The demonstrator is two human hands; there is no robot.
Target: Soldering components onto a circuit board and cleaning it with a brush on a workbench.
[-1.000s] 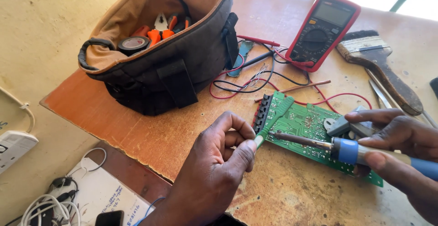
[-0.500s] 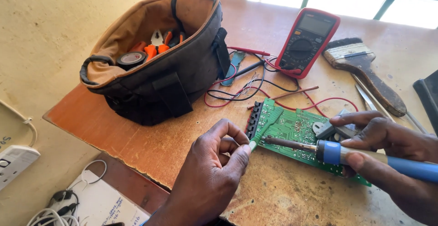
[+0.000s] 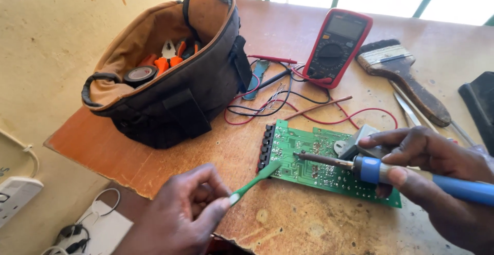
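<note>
Board (image 3: 329, 165): flat green rectangle, speckled with solder points, a row of black blocks along its left edge; lies on the table (image 3: 288, 219), its long lower edge running toward the near rim. Iron (image 3: 391, 172): blue smooth grip, dark metal shaft, tip resting on the board's middle; my right hand (image 3: 437, 167) is closed round the grip, forefinger stretched over a grey block on the board. Stick (image 3: 254, 183): thin green plastic with a white end, pinched between thumb and fingers of my left hand (image 3: 180, 216), its far end touching the board's left lower corner. Table: worn brown wood, scratched and blotched, its left corner bare beside the bag (image 3: 170, 80). Bag: dark fabric, tan lining, mouth open, orange-handled pliers and a roll of black tape inside. Meter (image 3: 337, 46): red casing, round dial, red and black leads looping loose between it and the board. Brush (image 3: 401, 77): wide, wooden handle, lying well right of the meter. Open table shows in front of the board, toward me.
</note>
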